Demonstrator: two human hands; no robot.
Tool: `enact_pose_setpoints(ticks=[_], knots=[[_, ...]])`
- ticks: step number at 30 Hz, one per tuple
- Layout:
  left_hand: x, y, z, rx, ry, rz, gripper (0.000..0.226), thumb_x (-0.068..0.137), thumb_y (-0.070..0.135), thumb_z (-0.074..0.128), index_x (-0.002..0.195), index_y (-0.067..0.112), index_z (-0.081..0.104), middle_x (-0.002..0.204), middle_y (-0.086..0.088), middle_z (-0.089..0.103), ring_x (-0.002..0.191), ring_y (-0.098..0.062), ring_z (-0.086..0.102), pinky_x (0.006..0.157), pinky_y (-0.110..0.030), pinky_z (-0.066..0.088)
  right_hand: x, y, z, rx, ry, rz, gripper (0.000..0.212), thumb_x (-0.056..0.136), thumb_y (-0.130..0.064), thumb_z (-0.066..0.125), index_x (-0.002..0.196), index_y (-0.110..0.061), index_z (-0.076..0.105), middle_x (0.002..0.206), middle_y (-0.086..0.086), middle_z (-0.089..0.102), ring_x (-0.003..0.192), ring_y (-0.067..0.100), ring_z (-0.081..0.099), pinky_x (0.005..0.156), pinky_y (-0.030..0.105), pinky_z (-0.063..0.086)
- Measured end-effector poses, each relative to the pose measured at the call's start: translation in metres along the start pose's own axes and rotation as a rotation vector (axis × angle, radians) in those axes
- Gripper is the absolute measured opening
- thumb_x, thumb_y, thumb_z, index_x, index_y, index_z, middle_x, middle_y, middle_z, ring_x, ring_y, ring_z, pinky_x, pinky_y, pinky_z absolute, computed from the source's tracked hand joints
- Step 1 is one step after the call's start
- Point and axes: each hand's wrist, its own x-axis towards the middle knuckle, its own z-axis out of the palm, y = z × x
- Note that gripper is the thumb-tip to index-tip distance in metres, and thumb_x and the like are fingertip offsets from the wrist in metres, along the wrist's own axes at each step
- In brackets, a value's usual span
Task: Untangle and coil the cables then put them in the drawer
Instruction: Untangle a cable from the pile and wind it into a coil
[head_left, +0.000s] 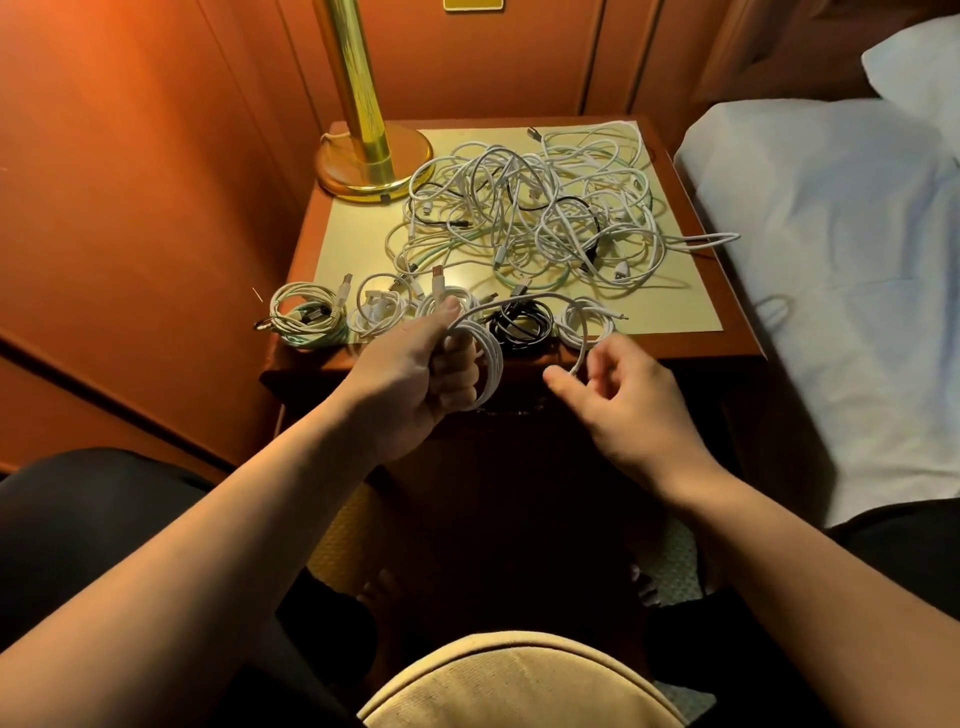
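Observation:
My left hand (415, 374) grips a white cable coil (485, 364) in front of the nightstand's near edge. One strand of that cable arcs up and over to my right hand (623, 395), which pinches it with loosely curled fingers. A big tangle of white, black and green cables (535, 218) covers the nightstand top (675, 306). Along the front edge lie several finished coils: a white-green coil (306, 314), a white coil (379, 312), a black coil (522, 322) and a white one (589, 322). No drawer shows clearly in the dark front below the top.
A brass lamp base (371, 166) stands at the nightstand's back left. A bed with a white sheet (831, 260) lies to the right, and a wood-panelled wall (130, 208) closes the left. My legs and a beige cushion (519, 680) are below.

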Motion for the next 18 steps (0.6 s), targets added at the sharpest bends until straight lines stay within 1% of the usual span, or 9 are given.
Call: enact_pose_setpoints(ticks=[2, 4, 6, 8, 9, 12, 15, 16, 18], knots=[[0.0, 0.001, -0.001, 0.019, -0.025, -0.008, 0.053, 0.109, 0.036, 0.036, 0.058, 0.021, 0.039, 0.057, 0.004, 0.023, 0.047, -0.009, 0.02, 0.046, -0.024, 0.019, 0.003, -0.001, -0.008, 0.075, 0.108, -0.035, 0.036, 0.089, -0.046, 0.077, 0.09, -0.025, 0.048, 0.068, -0.003, 0.055, 0.054, 0.004, 0.048, 0.053, 0.019, 0.043], [0.0, -0.001, -0.002, 0.029, -0.048, -0.017, 0.051, 0.109, 0.036, 0.036, 0.06, 0.021, 0.037, 0.058, 0.003, 0.022, 0.048, -0.009, 0.019, 0.046, -0.024, 0.018, 0.007, 0.001, -0.013, 0.042, 0.117, -0.049, 0.031, 0.09, -0.045, 0.077, 0.1, -0.027, 0.054, 0.068, -0.002, 0.062, 0.057, 0.005, 0.056, 0.056, 0.015, 0.045], [0.0, -0.002, -0.001, 0.022, -0.061, -0.025, 0.049, 0.109, 0.036, 0.036, 0.062, 0.02, 0.034, 0.058, 0.003, 0.02, 0.048, -0.009, 0.018, 0.046, -0.024, 0.018, 0.009, 0.006, -0.013, -0.057, 0.063, -0.043, 0.02, 0.093, -0.044, 0.075, 0.095, -0.027, 0.065, 0.068, -0.005, 0.065, 0.062, 0.005, 0.061, 0.059, 0.018, 0.046], [0.0, -0.003, 0.0, 0.019, -0.068, -0.027, 0.049, 0.109, 0.036, 0.036, 0.062, 0.02, 0.033, 0.059, 0.003, 0.019, 0.047, -0.008, 0.018, 0.046, -0.024, 0.018, 0.008, 0.01, -0.009, -0.122, -0.008, -0.031, 0.02, 0.095, -0.043, 0.071, 0.083, -0.027, 0.071, 0.072, -0.009, 0.068, 0.068, 0.006, 0.064, 0.063, 0.024, 0.047], [0.0, -0.002, 0.001, 0.015, -0.072, -0.029, 0.049, 0.108, 0.036, 0.036, 0.062, 0.02, 0.033, 0.059, 0.003, 0.019, 0.047, -0.008, 0.018, 0.046, -0.023, 0.019, 0.008, 0.01, -0.007, -0.112, -0.042, -0.026, 0.021, 0.098, -0.041, 0.069, 0.082, -0.027, 0.073, 0.071, -0.009, 0.068, 0.067, 0.007, 0.065, 0.063, 0.025, 0.048], [-0.001, -0.003, 0.001, -0.017, -0.068, -0.043, 0.048, 0.108, 0.036, 0.036, 0.063, 0.02, 0.033, 0.057, 0.005, 0.022, 0.046, -0.008, 0.02, 0.044, -0.022, 0.021, 0.007, 0.0, -0.005, 0.138, -0.151, -0.016, 0.027, 0.105, -0.035, 0.059, 0.087, -0.022, 0.075, 0.07, -0.001, 0.07, 0.056, 0.011, 0.061, 0.056, 0.024, 0.049], [-0.002, -0.004, 0.005, -0.053, -0.068, -0.065, 0.045, 0.104, 0.038, 0.039, 0.064, 0.02, 0.032, 0.055, 0.006, 0.023, 0.046, -0.007, 0.018, 0.045, -0.022, 0.019, 0.006, -0.01, -0.008, 0.441, -0.235, 0.059, 0.029, 0.106, -0.028, 0.056, 0.096, -0.009, 0.076, 0.074, 0.001, 0.069, 0.058, 0.008, 0.055, 0.051, 0.018, 0.044], [-0.003, -0.006, 0.006, -0.065, -0.067, -0.075, 0.044, 0.103, 0.039, 0.04, 0.065, 0.019, 0.031, 0.055, 0.006, 0.023, 0.048, -0.008, 0.015, 0.046, -0.023, 0.018, 0.005, -0.013, -0.007, 0.523, -0.259, 0.095, 0.029, 0.106, -0.029, 0.056, 0.098, -0.009, 0.076, 0.076, 0.001, 0.069, 0.057, 0.007, 0.053, 0.049, 0.017, 0.041], [-0.003, -0.009, 0.009, -0.084, -0.07, -0.099, 0.044, 0.105, 0.039, 0.038, 0.066, 0.02, 0.03, 0.055, 0.006, 0.022, 0.051, -0.009, 0.012, 0.046, -0.022, 0.017, 0.001, -0.016, -0.004, 0.645, -0.295, 0.156, 0.029, 0.104, -0.033, 0.057, 0.096, -0.015, 0.078, 0.078, 0.001, 0.07, 0.057, 0.007, 0.05, 0.046, 0.018, 0.035]])
